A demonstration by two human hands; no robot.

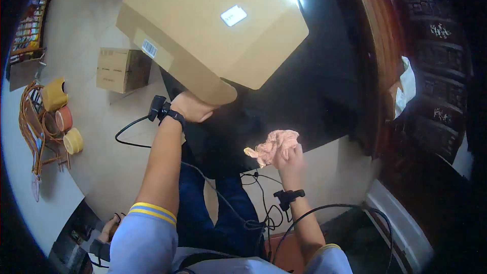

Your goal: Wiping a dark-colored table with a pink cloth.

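Note:
A large brown cardboard box (203,20) with flaps and white labels rises over the dark tabletop (319,86), tilted. My left hand (192,107) grips the box at the lower end of its near flap, thumb showing below and most fingers hidden by the cardboard. To the right and nearer to me, my right hand (291,170) is closed around a crumpled pink cloth (276,146) with a yellowish edge. The cloth is held apart from the box, above the table's near edge. Each wrist wears a black strap with a small device.
On the floor at left stands a smaller cardboard box (114,70). Beyond it, a rattan stand (33,122) sits beside yellow and orange containers (63,116). Dark carved wooden furniture (431,71) lines the right, with a white sheet (406,86) on it. Black cables (258,213) hang near my legs.

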